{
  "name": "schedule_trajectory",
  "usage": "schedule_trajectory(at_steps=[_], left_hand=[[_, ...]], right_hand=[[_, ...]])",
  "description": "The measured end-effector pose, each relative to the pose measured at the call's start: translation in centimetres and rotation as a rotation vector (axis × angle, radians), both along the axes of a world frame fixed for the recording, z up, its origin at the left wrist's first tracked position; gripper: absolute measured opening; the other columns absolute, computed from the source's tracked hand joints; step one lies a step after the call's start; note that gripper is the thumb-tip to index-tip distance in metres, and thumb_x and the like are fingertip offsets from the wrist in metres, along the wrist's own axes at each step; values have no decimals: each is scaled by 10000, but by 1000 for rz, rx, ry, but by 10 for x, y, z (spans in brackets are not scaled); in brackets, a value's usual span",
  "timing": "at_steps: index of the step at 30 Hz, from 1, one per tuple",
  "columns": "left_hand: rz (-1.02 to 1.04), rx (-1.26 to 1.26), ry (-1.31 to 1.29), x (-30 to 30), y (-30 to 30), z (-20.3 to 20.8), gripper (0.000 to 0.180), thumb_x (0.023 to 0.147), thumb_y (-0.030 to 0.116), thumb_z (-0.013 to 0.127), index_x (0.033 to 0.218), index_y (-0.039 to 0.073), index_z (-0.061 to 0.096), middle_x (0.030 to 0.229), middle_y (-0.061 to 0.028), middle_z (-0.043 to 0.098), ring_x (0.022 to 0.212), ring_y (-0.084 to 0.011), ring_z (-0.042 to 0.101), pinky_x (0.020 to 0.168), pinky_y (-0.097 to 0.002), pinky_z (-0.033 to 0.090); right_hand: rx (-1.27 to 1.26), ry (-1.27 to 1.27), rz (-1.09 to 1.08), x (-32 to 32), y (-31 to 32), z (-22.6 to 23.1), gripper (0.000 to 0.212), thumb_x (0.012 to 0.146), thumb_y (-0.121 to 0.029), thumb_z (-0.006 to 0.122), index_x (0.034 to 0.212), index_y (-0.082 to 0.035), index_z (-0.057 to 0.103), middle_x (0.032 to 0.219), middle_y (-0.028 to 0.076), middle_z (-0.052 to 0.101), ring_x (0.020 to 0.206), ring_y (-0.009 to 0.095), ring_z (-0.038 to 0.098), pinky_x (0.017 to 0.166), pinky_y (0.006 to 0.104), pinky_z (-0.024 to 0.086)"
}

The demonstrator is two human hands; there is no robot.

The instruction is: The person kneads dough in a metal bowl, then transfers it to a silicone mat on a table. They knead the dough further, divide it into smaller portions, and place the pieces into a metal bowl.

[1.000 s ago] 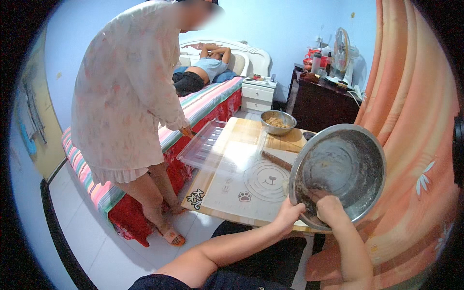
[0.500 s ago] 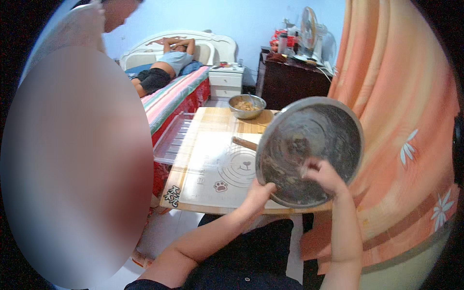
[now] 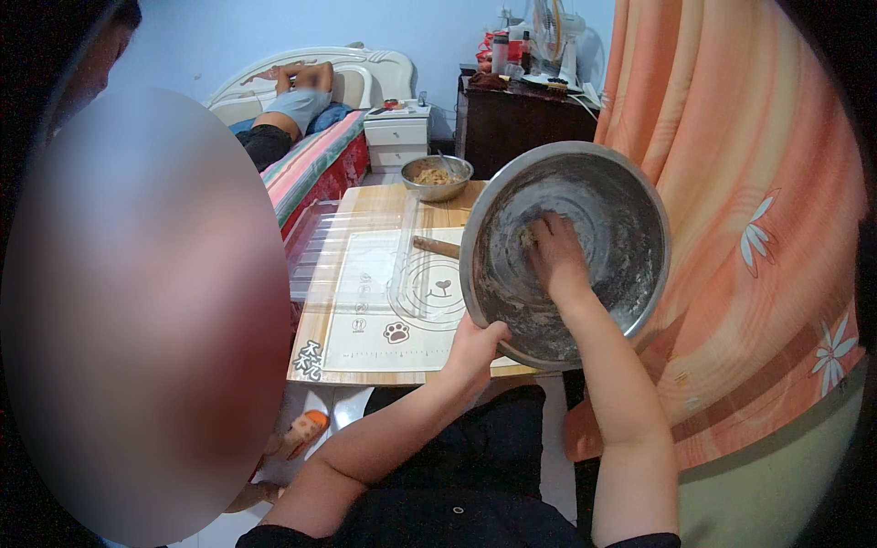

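Observation:
A large metal basin (image 3: pixel 621 283), tilted with its open side toward me, is held up over the right part of the table. My left hand (image 3: pixel 475 352) grips its lower left rim, thumb on the inside. Inside the basin, my right hand (image 3: pixel 557 256) reaches to the bottom with its fingers curled. A small pale bit shows at these fingertips, too small to name. White floury residue streaks the basin's inner wall. Behind the basin's left edge, a wooden rolling pin (image 3: pixel 435 247) lies partly hidden on a pale printed mat (image 3: pixel 365 338).
A metal bowl (image 3: pixel 437 192) of yellowish-brown food stands at the table's far edge. A clear plastic tray (image 3: pixel 315 242) overlaps the table's left side. An orange curtain (image 3: pixel 722 274) hangs close at right. One person stands at left; another lies on the bed (image 3: pixel 315 155).
My right hand has moved up and left, deeper into the basin. The clear tray has shifted right, over the mat. The whole view has shifted slightly.

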State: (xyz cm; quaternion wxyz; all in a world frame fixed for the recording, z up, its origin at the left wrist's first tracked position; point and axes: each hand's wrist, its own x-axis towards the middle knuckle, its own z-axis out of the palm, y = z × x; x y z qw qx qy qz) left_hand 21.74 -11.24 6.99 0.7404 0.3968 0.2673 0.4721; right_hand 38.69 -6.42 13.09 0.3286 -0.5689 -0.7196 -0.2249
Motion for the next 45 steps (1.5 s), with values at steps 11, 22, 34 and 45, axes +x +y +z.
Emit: schedule_trajectory(at_steps=[11, 22, 34, 45], left_hand=[[-14, -71, 29, -5, 5, -9, 419, 703, -61, 481, 1120, -31, 458, 1022, -129, 555, 911, -267, 560, 776, -396, 492], [144, -118, -86, -32, 66, 8, 457, 701, -15, 497, 1151, -12, 420, 1041, -125, 500, 906, -257, 534, 773, -398, 490], [599, 90, -168, -93, 115, 42, 433, 723, -52, 463, 1145, 38, 431, 1074, -97, 511, 956, -233, 553, 772, -381, 518], [530, -8, -122, -95, 127, 4, 492, 728, -50, 462, 1203, 62, 401, 1071, -91, 511, 916, -222, 572, 717, -369, 537]], right_hand=[[-62, 66, -141, 12, 14, -6, 405, 740, -73, 608, 1120, -34, 474, 968, 189, 576, 876, 407, 554, 766, 448, 470], [-188, 1033, 484, -9, -49, 56, 326, 814, -43, 617, 1136, -40, 567, 868, 25, 610, 743, 85, 558, 635, 220, 484], [-212, 336, -133, -5, 27, -65, 225, 799, -118, 599, 1012, -65, 648, 766, 118, 625, 724, 269, 617, 650, 358, 502], [-1002, 287, 136, 47, 54, -103, 331, 851, -272, 470, 999, -16, 620, 1073, 175, 610, 1041, 324, 541, 951, 401, 382]])
